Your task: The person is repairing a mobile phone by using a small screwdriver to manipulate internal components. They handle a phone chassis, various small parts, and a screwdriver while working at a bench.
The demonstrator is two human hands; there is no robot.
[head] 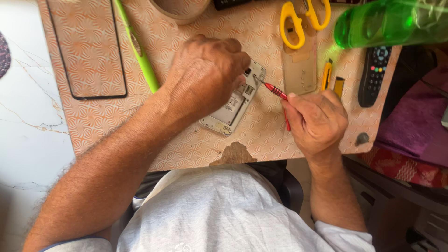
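An opened phone body [234, 105], silver framed with its circuit parts showing, lies on the patterned board [196, 144]. My left hand [205, 74] rests over its upper left part and holds it down. My right hand [316, 122] grips a red screwdriver [276, 91], whose thin tip touches the phone near its top right edge.
A loose glass screen panel [86, 49] lies at the far left beside a green stick tool [140, 49]. Yellow scissors [298, 21], a yellow utility knife [326, 74], a black remote [375, 74] and a green bottle [392, 21] sit at the right. A tape roll [182, 9] is at the top.
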